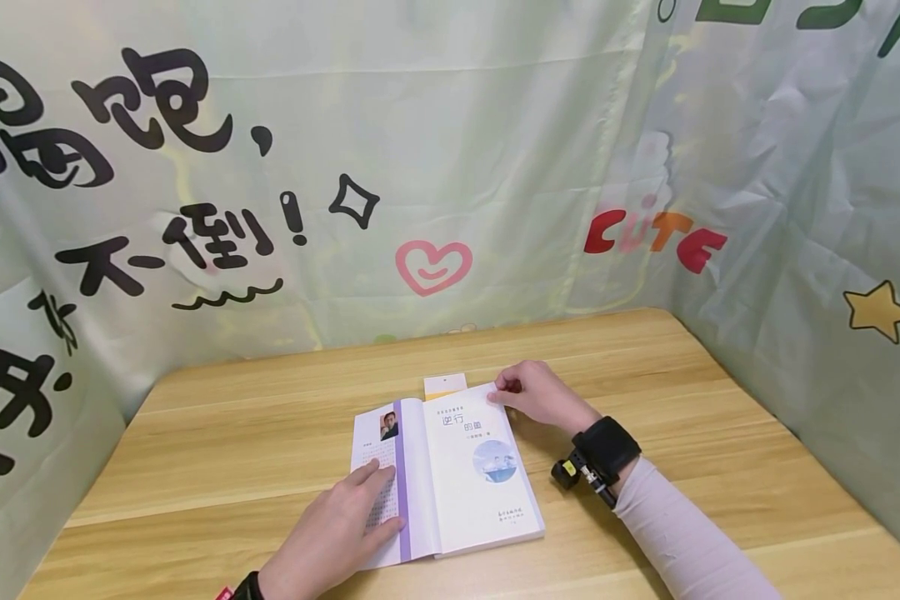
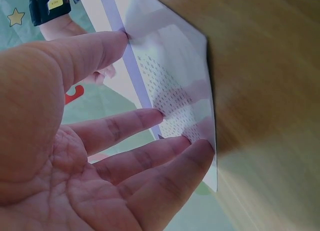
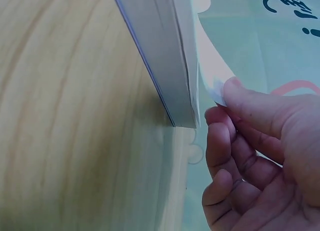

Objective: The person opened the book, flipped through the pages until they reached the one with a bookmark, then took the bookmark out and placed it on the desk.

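An open book (image 1: 465,500) lies on the wooden table, its title page with a round blue picture (image 1: 494,461) facing up on the right. My left hand (image 1: 337,525) rests on the left-hand cover flap (image 1: 375,429), which carries a small portrait and printed text. In the left wrist view its fingertips (image 2: 150,116) touch that flap, the fingers spread and mostly straight. With thumb and forefinger, my right hand (image 1: 543,396) pinches the page's upper right corner. The right wrist view shows this page (image 3: 212,66) bent away from the thick block of pages (image 3: 165,51).
A white and orange card (image 1: 444,383) sticks out past the book's top edge. The wooden table (image 1: 255,417) reaches back to a printed cloth (image 1: 495,150), which also hangs along both sides. Each wrist wears a black band (image 1: 607,450).
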`<state>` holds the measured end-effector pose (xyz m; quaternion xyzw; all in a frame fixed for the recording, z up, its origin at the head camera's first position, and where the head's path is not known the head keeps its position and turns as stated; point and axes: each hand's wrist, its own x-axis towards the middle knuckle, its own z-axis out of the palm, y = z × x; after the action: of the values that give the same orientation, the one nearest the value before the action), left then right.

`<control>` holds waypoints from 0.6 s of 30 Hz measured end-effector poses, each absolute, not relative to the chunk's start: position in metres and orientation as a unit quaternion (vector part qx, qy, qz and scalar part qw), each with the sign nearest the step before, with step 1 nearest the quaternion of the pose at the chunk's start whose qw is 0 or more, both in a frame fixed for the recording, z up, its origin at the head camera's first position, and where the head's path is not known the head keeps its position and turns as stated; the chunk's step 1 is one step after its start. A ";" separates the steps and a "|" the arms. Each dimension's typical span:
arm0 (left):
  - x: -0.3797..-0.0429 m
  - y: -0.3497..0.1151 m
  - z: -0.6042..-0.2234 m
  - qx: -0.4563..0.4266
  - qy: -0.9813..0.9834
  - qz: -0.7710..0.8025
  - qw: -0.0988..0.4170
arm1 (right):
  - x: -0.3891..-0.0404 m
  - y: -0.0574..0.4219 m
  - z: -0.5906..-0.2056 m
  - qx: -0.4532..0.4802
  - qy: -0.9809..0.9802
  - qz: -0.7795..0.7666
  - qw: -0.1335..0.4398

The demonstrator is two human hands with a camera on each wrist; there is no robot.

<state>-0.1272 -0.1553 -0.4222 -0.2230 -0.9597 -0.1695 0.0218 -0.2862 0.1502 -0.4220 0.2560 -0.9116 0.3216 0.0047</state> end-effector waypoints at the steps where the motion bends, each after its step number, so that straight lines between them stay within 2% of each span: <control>1: -0.127 -0.155 -0.422 -0.223 -0.960 -0.169 0.022 | -0.286 0.150 -0.422 0.256 -0.911 0.322 0.004; 18: -0.129 -0.155 -0.423 -0.217 -0.962 -0.165 0.013 | -0.284 0.155 -0.410 0.257 -0.892 0.365 -0.070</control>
<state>-0.1293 -0.1552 -0.4230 -0.2168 -0.9620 -0.1652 0.0127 -0.2837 0.1551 -0.4100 0.2574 -0.8920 0.3648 -0.0702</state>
